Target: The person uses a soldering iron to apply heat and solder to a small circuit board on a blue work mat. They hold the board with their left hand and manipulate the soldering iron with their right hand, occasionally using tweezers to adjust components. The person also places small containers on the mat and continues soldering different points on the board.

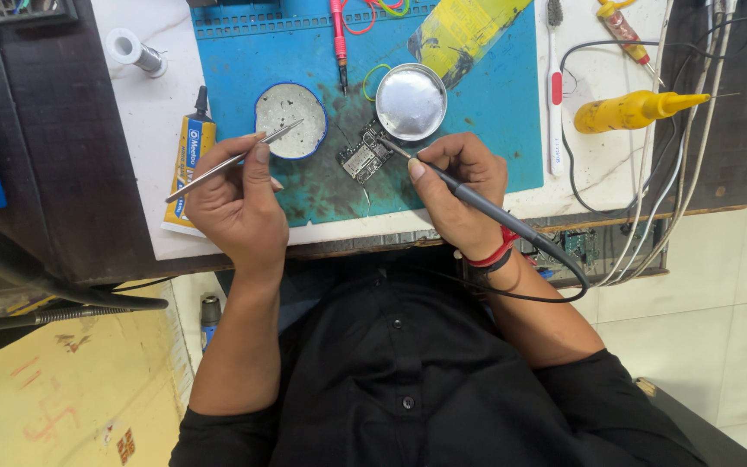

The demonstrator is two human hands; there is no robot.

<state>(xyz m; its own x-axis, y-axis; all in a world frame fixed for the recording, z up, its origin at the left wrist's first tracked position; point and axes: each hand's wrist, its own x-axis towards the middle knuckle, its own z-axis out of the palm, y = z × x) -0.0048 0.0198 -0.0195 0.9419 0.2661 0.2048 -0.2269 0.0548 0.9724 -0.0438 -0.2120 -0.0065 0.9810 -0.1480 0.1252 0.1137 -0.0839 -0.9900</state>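
My left hand point(237, 203) holds metal tweezers point(232, 162), their tips over a small round blue-rimmed tin of grey paste point(290, 119). My right hand point(460, 195) grips a grey soldering iron point(477, 201) like a pen, its tip touching the upper right corner of a small circuit board point(363, 157). The board lies on a stained blue work mat point(494, 104). A round silver tin lid point(411, 101) sits just beyond the board.
A yellow glue tube point(190, 160) lies left of my left hand. A solder spool point(134, 50) is at the back left. A white toothbrush point(554, 95), a yellow squeeze bottle point(633, 111) and several cables point(650, 216) lie to the right. A red probe point(339, 39) rests at the back.
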